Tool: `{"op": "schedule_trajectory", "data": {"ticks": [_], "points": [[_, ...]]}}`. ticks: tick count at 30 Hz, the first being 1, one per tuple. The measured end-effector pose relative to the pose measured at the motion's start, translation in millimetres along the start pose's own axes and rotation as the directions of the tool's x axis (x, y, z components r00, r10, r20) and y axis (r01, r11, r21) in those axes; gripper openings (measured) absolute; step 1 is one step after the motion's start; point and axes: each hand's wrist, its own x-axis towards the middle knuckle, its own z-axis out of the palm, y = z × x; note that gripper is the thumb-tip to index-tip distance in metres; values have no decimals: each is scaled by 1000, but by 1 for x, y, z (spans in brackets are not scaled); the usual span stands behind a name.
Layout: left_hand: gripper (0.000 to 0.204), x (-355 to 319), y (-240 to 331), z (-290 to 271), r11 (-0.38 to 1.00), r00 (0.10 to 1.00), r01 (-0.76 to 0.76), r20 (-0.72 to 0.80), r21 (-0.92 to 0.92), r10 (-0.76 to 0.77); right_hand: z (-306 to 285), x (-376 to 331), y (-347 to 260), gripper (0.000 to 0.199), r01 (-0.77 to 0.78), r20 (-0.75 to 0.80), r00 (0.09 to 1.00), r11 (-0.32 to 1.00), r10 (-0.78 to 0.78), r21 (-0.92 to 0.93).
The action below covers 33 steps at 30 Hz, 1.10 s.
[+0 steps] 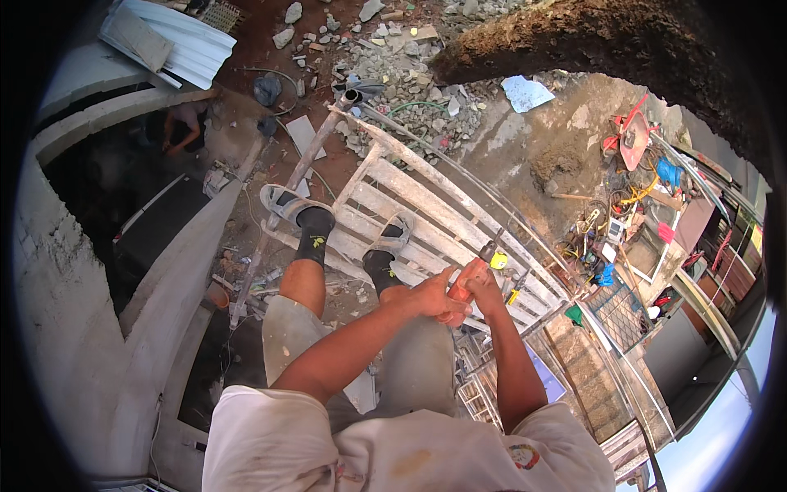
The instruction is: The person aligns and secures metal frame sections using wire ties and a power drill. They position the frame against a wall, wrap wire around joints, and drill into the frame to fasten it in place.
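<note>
In front of my body, both hands are closed around an orange-red power tool (465, 289) with a dark, narrow front end, perhaps a drill. My left hand (431, 293) grips its left side. My right hand (482, 284) wraps its right side. The dark end points away to the upper right, over the planks. A bright yellow-green object (498, 261), like a tape measure, shows just beyond my right hand. Beside it lies a small yellow-and-black tool (514, 296), too small to name. My sandalled feet stand on a pale slatted platform (410, 193).
Below lies broken rubble (410, 74). A wheelbarrow (634, 141) stands at the right, near tangled cables and tools. A thick, rough beam-like mass (574, 37) crosses the upper right. On the left, a person (187, 123) is beyond the concrete wall (176, 287). A scaffold pole (283, 201) edges the platform.
</note>
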Motion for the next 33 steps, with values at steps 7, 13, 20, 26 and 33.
{"op": "schedule_trajectory", "data": {"ticks": [7, 13, 20, 26, 33], "points": [[111, -31, 26, 49, 961, 948, -219, -271, -170, 168, -4, -65, -75, 40, 89, 95, 991, 996, -89, 9], [84, -67, 66, 60, 928, 907, -294, -372, -228, 197, -14, -120, -127, 52, 170, 107, 981, 982, -161, -82], [66, -112, 123, 55, 780, 754, -562, -559, -276, 345, -23, -178, -210, 70, 548, 147, 825, 710, -545, -443], [60, -174, 169, 35, 530, 511, -817, -707, -225, 488, 18, -271, -310, 63, 533, 98, 774, 559, -626, -636], [65, -229, 187, 21, 296, 316, -939, -774, -173, 548, 51, -331, -355, 73, 631, 179, 656, 402, -733, -664]]}}
